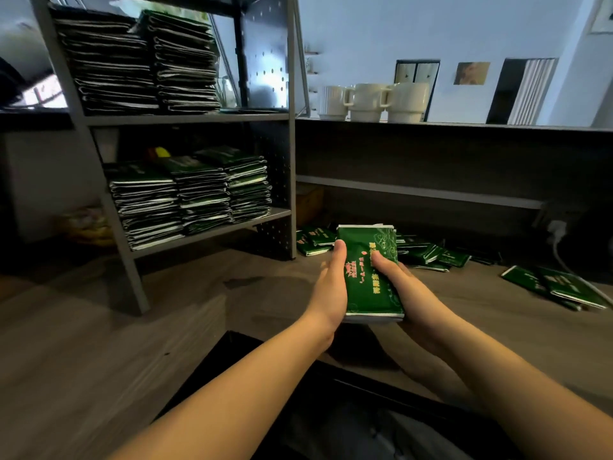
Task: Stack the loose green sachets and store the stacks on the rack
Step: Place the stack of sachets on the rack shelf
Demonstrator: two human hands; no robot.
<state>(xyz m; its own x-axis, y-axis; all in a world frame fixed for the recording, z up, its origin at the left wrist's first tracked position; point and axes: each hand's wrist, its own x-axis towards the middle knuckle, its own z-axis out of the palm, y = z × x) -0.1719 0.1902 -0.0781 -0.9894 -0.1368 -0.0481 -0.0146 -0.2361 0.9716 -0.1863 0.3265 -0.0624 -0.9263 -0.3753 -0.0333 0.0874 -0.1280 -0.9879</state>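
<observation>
Both hands, left [326, 287] and right [403, 287], clamped around a green sachet stack [370, 273], its pink-and-gold print unreadable.

Dim, cool bluish light overall. Brightness pours from upper background, pale wall [381, 31] glowing. Glare patch on perforated grey metal rack panel [265, 78]. Dark wooden table [99, 360] shadowed, motion-smeared lower left. Wide-angle bending at edges; rack uprights lean.
</observation>
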